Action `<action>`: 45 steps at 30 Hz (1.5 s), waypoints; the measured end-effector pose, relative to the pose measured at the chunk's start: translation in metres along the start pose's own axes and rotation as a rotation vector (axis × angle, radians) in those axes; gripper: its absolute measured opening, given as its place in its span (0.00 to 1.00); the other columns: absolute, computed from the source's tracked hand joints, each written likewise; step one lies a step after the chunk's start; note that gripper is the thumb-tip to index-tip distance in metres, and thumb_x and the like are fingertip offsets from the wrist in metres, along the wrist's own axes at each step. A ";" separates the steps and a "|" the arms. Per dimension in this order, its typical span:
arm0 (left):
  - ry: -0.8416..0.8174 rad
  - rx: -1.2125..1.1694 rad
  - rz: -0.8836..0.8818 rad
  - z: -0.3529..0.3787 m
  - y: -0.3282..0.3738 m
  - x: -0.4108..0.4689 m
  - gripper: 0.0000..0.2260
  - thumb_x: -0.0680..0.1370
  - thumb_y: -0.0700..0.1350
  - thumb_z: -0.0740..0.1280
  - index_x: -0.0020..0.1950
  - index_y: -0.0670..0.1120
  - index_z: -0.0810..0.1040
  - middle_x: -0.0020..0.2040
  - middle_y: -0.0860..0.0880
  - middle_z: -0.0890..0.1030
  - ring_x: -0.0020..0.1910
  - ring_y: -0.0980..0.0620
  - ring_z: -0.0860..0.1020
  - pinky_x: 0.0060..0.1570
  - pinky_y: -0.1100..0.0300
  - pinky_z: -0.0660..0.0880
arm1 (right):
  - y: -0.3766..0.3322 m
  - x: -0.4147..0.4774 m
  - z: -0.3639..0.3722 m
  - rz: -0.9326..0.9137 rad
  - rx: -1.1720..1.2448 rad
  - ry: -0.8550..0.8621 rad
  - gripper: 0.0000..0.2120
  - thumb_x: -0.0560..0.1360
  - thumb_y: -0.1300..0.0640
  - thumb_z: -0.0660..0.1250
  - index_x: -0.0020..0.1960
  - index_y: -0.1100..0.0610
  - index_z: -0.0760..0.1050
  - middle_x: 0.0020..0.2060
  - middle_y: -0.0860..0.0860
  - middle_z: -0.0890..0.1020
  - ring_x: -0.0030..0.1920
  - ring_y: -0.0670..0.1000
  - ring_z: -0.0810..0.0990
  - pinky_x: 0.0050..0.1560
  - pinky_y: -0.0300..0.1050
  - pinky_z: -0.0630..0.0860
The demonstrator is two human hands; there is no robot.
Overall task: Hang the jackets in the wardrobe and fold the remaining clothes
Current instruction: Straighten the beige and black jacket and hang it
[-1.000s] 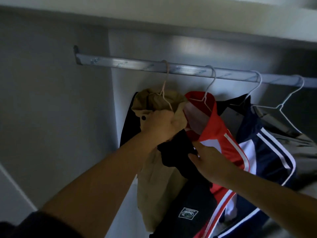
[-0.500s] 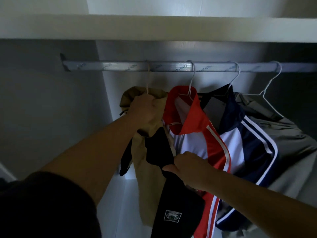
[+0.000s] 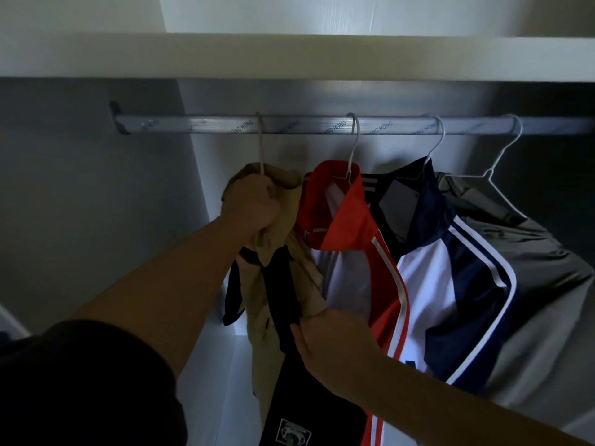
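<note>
Inside a dim wardrobe, a person's left hand is clenched in a fist around the collar of a tan-and-black jacket, right where its pale hanger rises to hook over the metal rail. The right hand grips the jacket's front edge lower down, with the thumb laid along the black panel and the fingers tucked out of sight behind the cloth. The jacket hangs at the left end of the row, touching a red-and-white jacket just to its right. Beyond that come a navy jacket with white stripes and a grey jacket at the far right, all three on white wire hangers hooked over the same rail. A small badge shows on the black panel near the bottom edge of the view. A white shelf runs above the rail, and a dark sleeve covers the left upper arm.
</note>
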State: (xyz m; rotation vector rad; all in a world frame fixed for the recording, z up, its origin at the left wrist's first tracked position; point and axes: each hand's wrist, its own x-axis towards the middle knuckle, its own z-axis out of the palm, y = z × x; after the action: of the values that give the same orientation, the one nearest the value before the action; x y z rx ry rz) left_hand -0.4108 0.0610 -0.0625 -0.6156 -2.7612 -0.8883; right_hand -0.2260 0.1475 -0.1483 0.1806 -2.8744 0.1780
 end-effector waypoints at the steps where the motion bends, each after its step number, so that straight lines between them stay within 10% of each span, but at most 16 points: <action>1: 0.005 0.002 -0.001 -0.001 0.001 -0.002 0.11 0.78 0.36 0.60 0.58 0.39 0.77 0.56 0.40 0.78 0.56 0.44 0.75 0.48 0.62 0.66 | 0.000 -0.003 0.007 -0.009 0.003 -0.097 0.15 0.81 0.49 0.57 0.39 0.55 0.70 0.32 0.50 0.72 0.34 0.51 0.74 0.26 0.40 0.57; 5: -0.004 0.062 -0.050 -0.004 -0.004 -0.008 0.16 0.80 0.40 0.59 0.68 0.43 0.71 0.64 0.43 0.74 0.62 0.44 0.72 0.56 0.57 0.67 | 0.015 0.011 -0.011 -0.024 0.085 0.117 0.19 0.80 0.47 0.54 0.35 0.54 0.73 0.27 0.48 0.73 0.27 0.47 0.71 0.26 0.33 0.58; 8: 0.009 -0.009 -0.049 -0.007 -0.007 -0.020 0.15 0.80 0.50 0.57 0.62 0.44 0.74 0.56 0.49 0.74 0.59 0.44 0.72 0.58 0.53 0.68 | 0.044 0.032 -0.027 0.154 -0.049 0.433 0.10 0.74 0.55 0.62 0.51 0.57 0.77 0.48 0.57 0.79 0.48 0.57 0.78 0.43 0.48 0.72; 13: 0.077 -0.093 -0.122 -0.006 -0.009 -0.022 0.09 0.79 0.48 0.58 0.49 0.45 0.74 0.49 0.45 0.75 0.55 0.42 0.74 0.55 0.52 0.70 | 0.074 0.058 -0.024 0.578 0.315 0.138 0.30 0.78 0.62 0.57 0.77 0.54 0.49 0.62 0.60 0.74 0.58 0.62 0.76 0.55 0.54 0.74; 20: 0.058 0.121 -0.064 -0.020 -0.042 -0.013 0.11 0.80 0.40 0.59 0.59 0.39 0.75 0.56 0.39 0.77 0.54 0.39 0.76 0.50 0.51 0.72 | 0.059 0.080 -0.004 0.430 0.310 0.164 0.25 0.80 0.60 0.55 0.76 0.58 0.53 0.46 0.59 0.81 0.45 0.57 0.80 0.39 0.46 0.70; 27: 0.135 0.366 -0.065 -0.008 -0.018 -0.040 0.21 0.78 0.49 0.62 0.69 0.43 0.66 0.67 0.38 0.68 0.64 0.37 0.69 0.61 0.41 0.66 | 0.130 0.037 -0.043 0.603 -0.115 0.488 0.25 0.76 0.53 0.62 0.70 0.59 0.63 0.66 0.58 0.69 0.66 0.59 0.67 0.62 0.58 0.64; 31: 0.254 0.399 0.173 0.021 0.023 -0.068 0.18 0.76 0.50 0.62 0.65 0.46 0.70 0.62 0.44 0.74 0.60 0.44 0.72 0.62 0.48 0.64 | 0.182 0.013 -0.061 0.833 -0.089 0.158 0.30 0.78 0.56 0.58 0.76 0.59 0.50 0.70 0.61 0.65 0.69 0.62 0.66 0.65 0.60 0.64; 37: -0.214 0.034 -0.180 0.082 0.070 -0.069 0.25 0.80 0.54 0.59 0.71 0.39 0.61 0.61 0.40 0.76 0.57 0.43 0.77 0.54 0.54 0.75 | 0.176 0.015 -0.053 0.654 0.085 0.084 0.20 0.78 0.64 0.56 0.70 0.60 0.63 0.56 0.62 0.79 0.56 0.61 0.78 0.53 0.50 0.73; 41: -0.335 0.001 -0.318 0.094 0.072 -0.065 0.11 0.82 0.39 0.58 0.62 0.38 0.73 0.60 0.43 0.77 0.59 0.46 0.76 0.56 0.57 0.71 | 0.166 0.022 -0.043 0.568 0.177 0.077 0.19 0.78 0.67 0.55 0.69 0.64 0.62 0.53 0.63 0.80 0.51 0.62 0.80 0.43 0.46 0.71; 45: -0.154 -0.343 -0.451 0.100 0.061 -0.064 0.13 0.81 0.38 0.58 0.36 0.44 0.67 0.34 0.49 0.70 0.31 0.55 0.68 0.33 0.63 0.69 | 0.162 0.019 -0.047 0.520 0.195 0.109 0.15 0.81 0.60 0.53 0.67 0.62 0.66 0.51 0.60 0.80 0.50 0.60 0.80 0.42 0.45 0.70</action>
State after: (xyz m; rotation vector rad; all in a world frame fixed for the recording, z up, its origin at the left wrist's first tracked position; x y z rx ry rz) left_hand -0.3305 0.1436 -0.1299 -0.0975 -2.9635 -1.4867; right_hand -0.2553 0.3115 -0.1154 -0.5296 -2.7288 0.5436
